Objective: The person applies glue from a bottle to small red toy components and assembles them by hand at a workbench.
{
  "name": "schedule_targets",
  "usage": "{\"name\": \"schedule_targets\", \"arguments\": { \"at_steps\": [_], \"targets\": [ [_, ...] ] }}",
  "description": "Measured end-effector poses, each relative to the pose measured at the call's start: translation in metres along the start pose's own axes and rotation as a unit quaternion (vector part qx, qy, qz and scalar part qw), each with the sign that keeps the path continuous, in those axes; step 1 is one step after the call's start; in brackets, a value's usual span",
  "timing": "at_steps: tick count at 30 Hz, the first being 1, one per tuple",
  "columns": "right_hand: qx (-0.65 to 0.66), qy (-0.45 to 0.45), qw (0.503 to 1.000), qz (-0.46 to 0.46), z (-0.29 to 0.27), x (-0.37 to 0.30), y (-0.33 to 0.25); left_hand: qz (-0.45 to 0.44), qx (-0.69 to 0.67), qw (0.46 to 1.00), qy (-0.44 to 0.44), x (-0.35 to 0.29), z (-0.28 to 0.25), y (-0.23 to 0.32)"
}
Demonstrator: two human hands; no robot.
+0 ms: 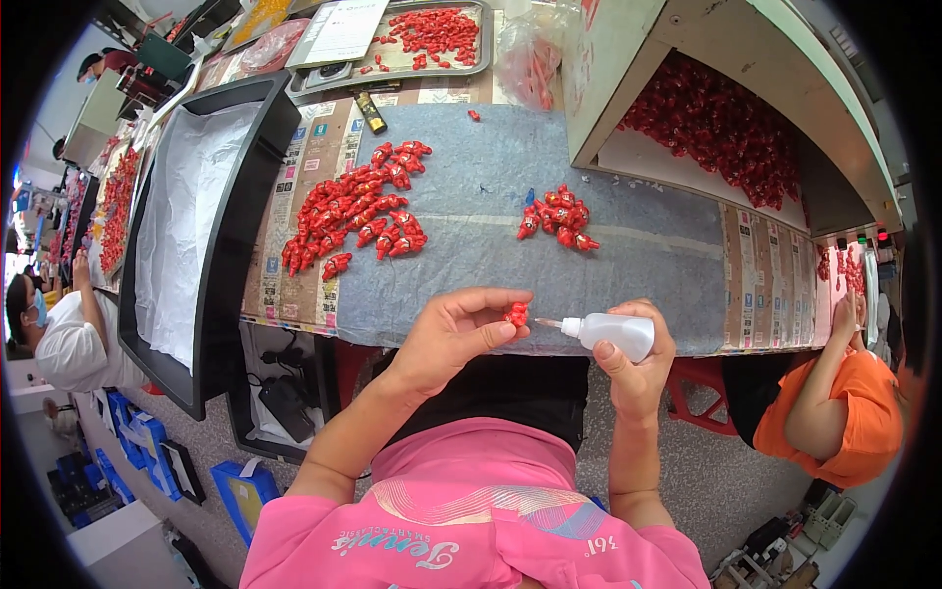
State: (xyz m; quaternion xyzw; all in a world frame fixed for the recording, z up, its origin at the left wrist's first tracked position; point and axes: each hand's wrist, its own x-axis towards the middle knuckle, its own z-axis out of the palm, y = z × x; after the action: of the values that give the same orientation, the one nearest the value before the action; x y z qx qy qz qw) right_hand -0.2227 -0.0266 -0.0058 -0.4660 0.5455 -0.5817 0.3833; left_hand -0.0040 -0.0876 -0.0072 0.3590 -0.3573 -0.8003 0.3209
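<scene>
Over the table's front edge, my left hand (461, 334) pinches a small red plastic figure (517, 313) between thumb and fingers. My right hand (640, 365) is wrapped round a white squeeze bottle (618, 335) with a thin nozzle. The bottle lies tilted sideways, its tip pointing left, close to the red figure; whether they touch I cannot tell. On the blue-grey cloth (471, 211) beyond my hands lies a large pile of red figures (348, 208) to the left. A smaller pile of red figures (559, 218) sits nearer the middle.
A long black tray (221, 245) lined with white sheet stands at the left. Far back is a metal tray (481, 59) of red parts. An open box (628, 108) full of red pieces rises at the right. People sit at both sides, one in an orange shirt (834, 412).
</scene>
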Motion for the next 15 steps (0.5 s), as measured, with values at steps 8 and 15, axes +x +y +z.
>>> {"name": "schedule_targets", "arguments": {
  "at_steps": [8,15],
  "targets": [
    [-0.008,0.0,1.0,0.006,-0.002,-0.0016,0.0021,-0.001,0.007,1.0,0.004,0.0,-0.0004,-0.0007],
    [-0.018,-0.002,1.0,-0.001,-0.0029,-0.0038,-0.0002,0.007,-0.009,1.0,0.001,0.0006,0.0,-0.0017]
  ]
}}
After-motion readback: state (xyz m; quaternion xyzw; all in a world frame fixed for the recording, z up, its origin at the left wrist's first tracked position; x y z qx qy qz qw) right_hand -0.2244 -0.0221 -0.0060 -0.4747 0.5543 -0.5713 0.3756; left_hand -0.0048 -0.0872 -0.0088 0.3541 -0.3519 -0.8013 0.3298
